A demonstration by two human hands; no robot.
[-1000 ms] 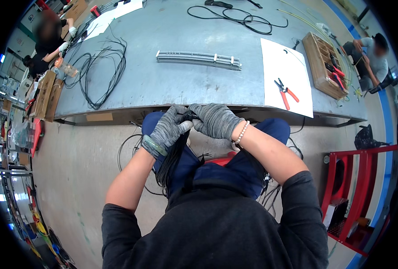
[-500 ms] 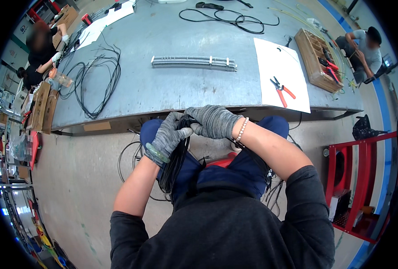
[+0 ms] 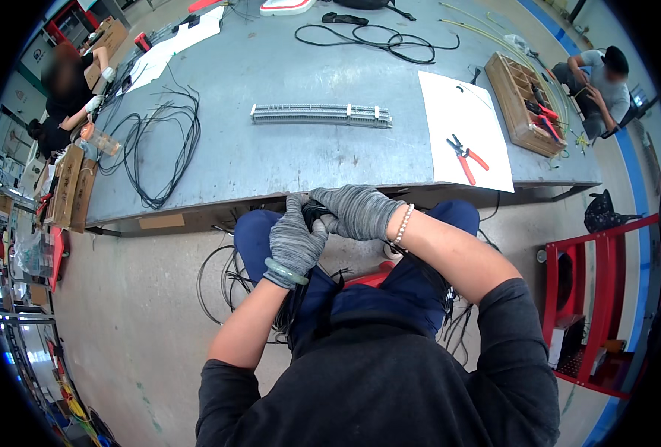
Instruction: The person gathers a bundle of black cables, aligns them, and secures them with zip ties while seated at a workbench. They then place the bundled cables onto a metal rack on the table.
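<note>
My left hand [image 3: 298, 243], in a grey knitted glove, is closed round a bundle of black wires [image 3: 315, 214] at the table's near edge, above my lap. From the right, my right hand [image 3: 356, 211], gloved the same way, grips the top of that bundle, its fingers curled and partly hidden. The bundle's lower length hangs beneath my left wrist, mostly covered by my arm. Ahead on the grey table [image 3: 233, 160] lies a long row of grey terminal blocks [image 3: 319, 115]; neither hand touches it.
Red-handled wire strippers [image 3: 466, 159] rest on a white sheet [image 3: 450, 104] beside a wooden tool box [image 3: 519, 123]. Loose black wires [image 3: 193, 141] lie at the left, and a black cable [image 3: 390, 43] lies farther back. A red cart [image 3: 602, 298] stands right. Two people [image 3: 66, 89] [image 3: 606, 93] work at the sides.
My left hand has shifted right and turned more upright over the bundle, its forearm swinging inward. The hanging wires are now more covered. My right hand stays on the bundle, slightly lower.
</note>
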